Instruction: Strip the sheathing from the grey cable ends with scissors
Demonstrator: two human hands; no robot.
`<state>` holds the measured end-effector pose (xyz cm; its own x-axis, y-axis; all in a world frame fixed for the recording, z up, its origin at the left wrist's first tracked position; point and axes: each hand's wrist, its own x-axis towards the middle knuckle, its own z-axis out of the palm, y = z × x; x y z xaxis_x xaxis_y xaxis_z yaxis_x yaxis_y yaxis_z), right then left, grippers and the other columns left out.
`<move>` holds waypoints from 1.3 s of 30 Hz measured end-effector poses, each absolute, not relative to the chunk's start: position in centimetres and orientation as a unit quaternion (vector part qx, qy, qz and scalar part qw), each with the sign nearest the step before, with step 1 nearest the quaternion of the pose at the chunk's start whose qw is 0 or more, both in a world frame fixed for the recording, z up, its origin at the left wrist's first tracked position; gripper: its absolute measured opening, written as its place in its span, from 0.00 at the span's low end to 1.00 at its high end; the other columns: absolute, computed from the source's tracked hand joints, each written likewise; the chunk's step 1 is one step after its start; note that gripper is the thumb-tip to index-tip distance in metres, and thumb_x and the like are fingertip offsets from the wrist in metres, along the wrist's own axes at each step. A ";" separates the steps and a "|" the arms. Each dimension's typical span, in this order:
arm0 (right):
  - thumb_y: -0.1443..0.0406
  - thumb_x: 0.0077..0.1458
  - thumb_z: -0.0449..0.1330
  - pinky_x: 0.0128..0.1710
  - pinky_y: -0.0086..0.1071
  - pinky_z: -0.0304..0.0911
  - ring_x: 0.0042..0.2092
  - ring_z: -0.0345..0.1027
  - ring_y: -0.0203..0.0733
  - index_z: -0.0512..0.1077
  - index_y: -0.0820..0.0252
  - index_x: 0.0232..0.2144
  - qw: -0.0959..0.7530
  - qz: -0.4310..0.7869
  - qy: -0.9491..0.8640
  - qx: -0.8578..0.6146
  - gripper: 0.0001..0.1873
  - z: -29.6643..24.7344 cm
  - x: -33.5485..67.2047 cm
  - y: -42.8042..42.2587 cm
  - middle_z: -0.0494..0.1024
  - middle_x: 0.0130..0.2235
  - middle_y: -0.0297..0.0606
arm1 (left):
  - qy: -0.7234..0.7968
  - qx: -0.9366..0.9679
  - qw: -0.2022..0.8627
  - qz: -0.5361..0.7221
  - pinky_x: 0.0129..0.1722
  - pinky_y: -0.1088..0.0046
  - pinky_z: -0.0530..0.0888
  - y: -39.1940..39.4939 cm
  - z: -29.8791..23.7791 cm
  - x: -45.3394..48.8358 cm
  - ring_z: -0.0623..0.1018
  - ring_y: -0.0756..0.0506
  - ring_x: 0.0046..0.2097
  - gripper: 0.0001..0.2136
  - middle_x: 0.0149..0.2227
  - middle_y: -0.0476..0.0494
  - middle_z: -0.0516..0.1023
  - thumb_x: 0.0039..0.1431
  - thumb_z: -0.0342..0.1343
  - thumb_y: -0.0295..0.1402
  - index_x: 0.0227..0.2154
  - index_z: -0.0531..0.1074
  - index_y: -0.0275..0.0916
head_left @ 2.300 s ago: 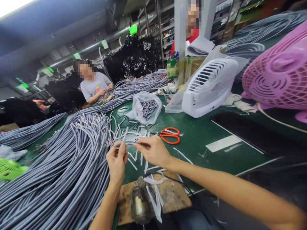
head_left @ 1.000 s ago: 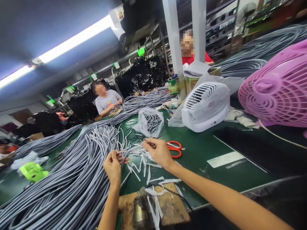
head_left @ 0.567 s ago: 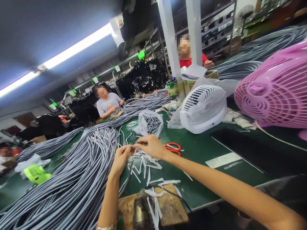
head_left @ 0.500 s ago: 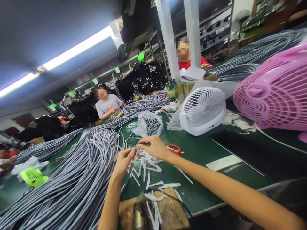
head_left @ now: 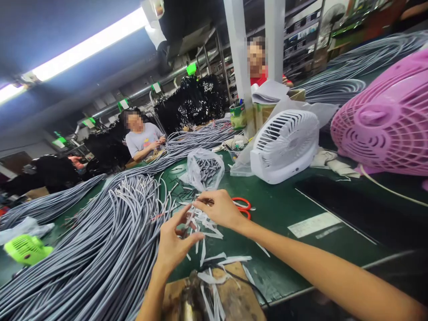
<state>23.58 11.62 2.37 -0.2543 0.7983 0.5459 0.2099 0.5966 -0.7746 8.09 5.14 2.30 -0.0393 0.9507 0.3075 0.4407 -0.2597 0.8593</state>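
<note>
Left of the orange-handled metal scissors [head_left: 245, 208], a thin grey round cable [head_left: 189, 220], likely light, springy and best held near its end, is seen between the left hand [head_left: 173, 244], thumb spread wide, and the narrowly pinched right hand [head_left: 219, 208], whose hold cannot be told.

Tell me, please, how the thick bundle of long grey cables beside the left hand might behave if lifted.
The grey cable bundle would probably sag, since its strands curve. It is likely heavy, given how many cables it holds. Its pale ends may splay, as they fan apart.
</note>
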 end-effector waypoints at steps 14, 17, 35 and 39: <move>0.53 0.49 0.56 0.21 0.25 0.51 0.21 0.54 0.29 0.63 0.62 0.15 0.421 0.511 -0.721 -0.204 0.20 2.6 23.8 11.5 0.63 0.17 0.29 | 0.487 0.710 0.088 0.501 0.23 0.76 0.66 4.7 2.0 8.6 0.70 0.50 0.23 0.08 0.21 0.46 0.74 0.51 0.55 0.33 0.25 0.78 0.38; 0.56 0.50 0.53 0.23 0.25 0.52 0.23 0.55 0.30 0.63 0.62 0.16 0.420 0.503 -0.723 -0.221 0.18 2.4 23.5 11.3 0.64 0.18 0.30 | 0.476 0.713 0.074 0.510 0.22 0.77 0.65 4.6 1.9 8.6 0.70 0.50 0.22 0.07 0.20 0.47 0.73 0.51 0.55 0.32 0.25 0.78 0.38; 0.54 0.52 0.50 0.22 0.26 0.47 0.21 0.49 0.29 0.57 0.60 0.14 0.420 0.512 -0.711 -0.236 0.22 2.2 22.8 10.3 0.56 0.16 0.27 | 0.467 0.732 -0.057 0.492 0.23 0.78 0.68 4.3 2.2 8.5 0.72 0.51 0.23 0.07 0.21 0.47 0.75 0.52 0.54 0.29 0.26 0.77 0.39; 0.54 0.52 0.51 0.22 0.25 0.49 0.21 0.51 0.29 0.59 0.60 0.16 0.415 0.538 -0.706 -0.201 0.20 2.3 23.0 9.5 0.59 0.18 0.28 | 0.511 0.700 -0.070 0.494 0.21 0.78 0.67 4.5 2.4 8.4 0.71 0.51 0.21 0.07 0.20 0.48 0.73 0.52 0.54 0.30 0.25 0.77 0.38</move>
